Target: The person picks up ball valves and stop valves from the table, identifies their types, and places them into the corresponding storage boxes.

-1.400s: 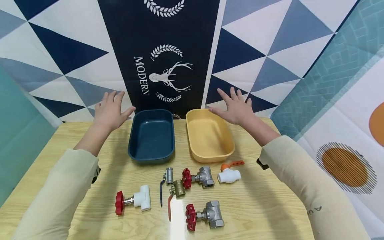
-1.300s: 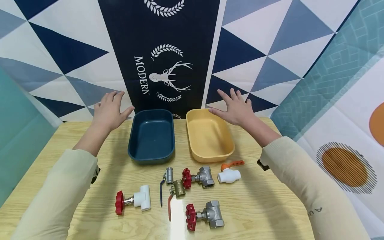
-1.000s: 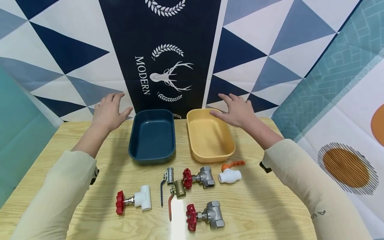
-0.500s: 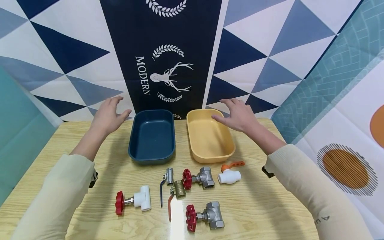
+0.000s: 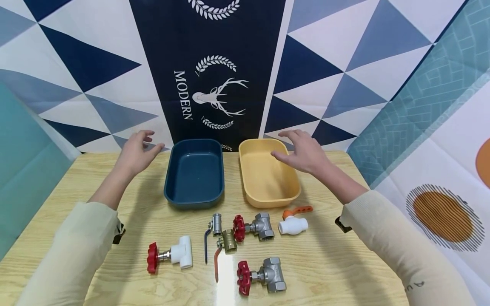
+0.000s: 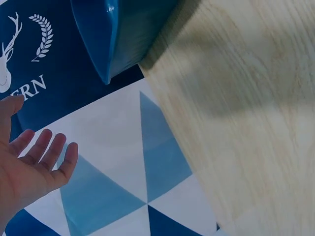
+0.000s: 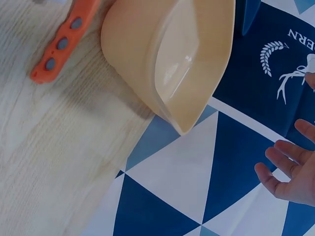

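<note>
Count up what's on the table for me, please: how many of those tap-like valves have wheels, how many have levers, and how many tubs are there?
Wheel valves: 3
Lever valves: 3
Tubs: 2
Total: 8

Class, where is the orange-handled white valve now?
In the head view, the orange-handled white valve sits right of centre, in front of the yellow tray and right of a red-wheeled metal valve.
</note>
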The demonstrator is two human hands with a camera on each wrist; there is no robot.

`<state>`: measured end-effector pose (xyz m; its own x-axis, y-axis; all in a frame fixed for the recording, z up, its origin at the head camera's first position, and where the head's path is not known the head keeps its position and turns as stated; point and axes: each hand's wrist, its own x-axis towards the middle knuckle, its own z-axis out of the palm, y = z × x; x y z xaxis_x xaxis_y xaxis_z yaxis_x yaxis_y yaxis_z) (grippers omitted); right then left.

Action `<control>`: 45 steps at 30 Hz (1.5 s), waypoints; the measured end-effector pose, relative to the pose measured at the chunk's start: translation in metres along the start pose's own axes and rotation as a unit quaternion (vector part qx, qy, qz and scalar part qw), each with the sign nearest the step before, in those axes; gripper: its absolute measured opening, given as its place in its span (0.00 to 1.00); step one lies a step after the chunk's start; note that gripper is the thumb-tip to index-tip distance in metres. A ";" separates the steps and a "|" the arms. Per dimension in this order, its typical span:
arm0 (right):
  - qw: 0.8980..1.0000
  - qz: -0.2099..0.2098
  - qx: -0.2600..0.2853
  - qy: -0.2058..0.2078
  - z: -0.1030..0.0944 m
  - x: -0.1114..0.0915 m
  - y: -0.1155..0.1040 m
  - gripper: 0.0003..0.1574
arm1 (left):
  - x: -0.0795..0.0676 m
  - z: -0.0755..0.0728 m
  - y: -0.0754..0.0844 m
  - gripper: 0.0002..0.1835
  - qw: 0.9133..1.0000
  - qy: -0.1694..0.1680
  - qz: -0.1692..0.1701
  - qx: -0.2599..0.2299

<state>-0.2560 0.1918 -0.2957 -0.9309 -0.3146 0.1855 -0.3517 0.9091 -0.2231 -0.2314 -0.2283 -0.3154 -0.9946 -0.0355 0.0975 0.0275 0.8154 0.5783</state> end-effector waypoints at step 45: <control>0.989 -0.052 0.123 -0.061 0.026 -0.039 0.005 0.39 | -0.015 0.043 -0.028 0.36 0.984 -0.060 -0.048 -0.161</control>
<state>-0.2241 0.2014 -0.3286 -0.8879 -0.4474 0.1072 -0.4461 0.7803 -0.4383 -0.2213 -0.2263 -0.3678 -0.9983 -0.0190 -0.0552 -0.0559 0.5849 0.8091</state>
